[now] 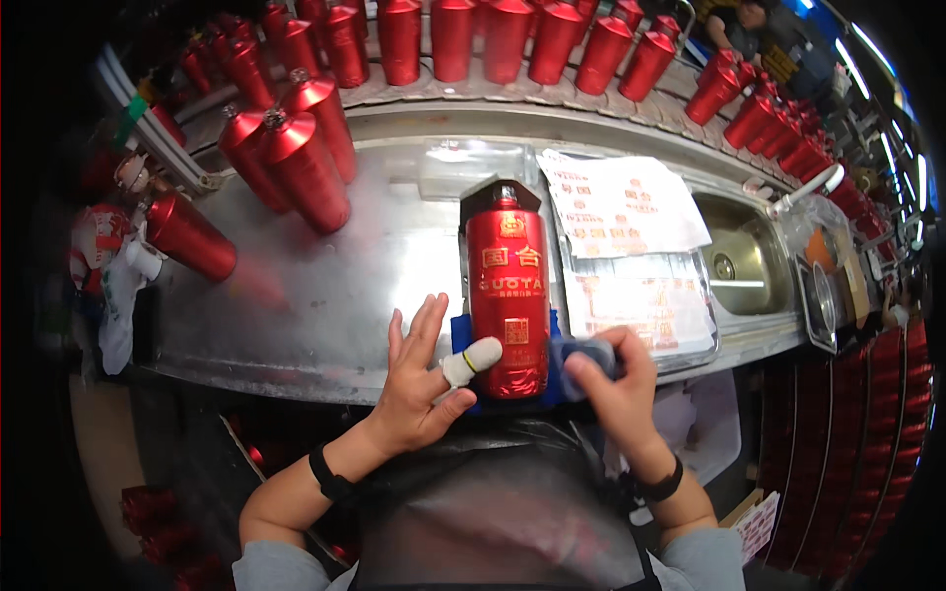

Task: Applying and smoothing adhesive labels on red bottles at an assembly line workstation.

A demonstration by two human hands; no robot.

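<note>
A red bottle (507,286) with gold lettering lies in front of me, its cap end pointing away, in a cradle with blue parts (459,331) at its near end. My left hand (419,379) is open beside the bottle's left side, fingers spread. One finger wears a pale cloth cover with a yellow band and points over the bottle's lower part, seemingly touching it. At the bottle's lower right, my right hand (621,384) grips a blue-grey flat pad (588,364), slightly blurred. I cannot tell whether the pad touches the bottle.
Printed white decal sheets (631,212) lie right of the bottle, with a metal sink (741,261) beyond. Several red bottles (305,172) stand on the metal table (374,227) at left. More bottles (453,39) line a conveyor (473,91) at the back. A person (754,30) is at far right.
</note>
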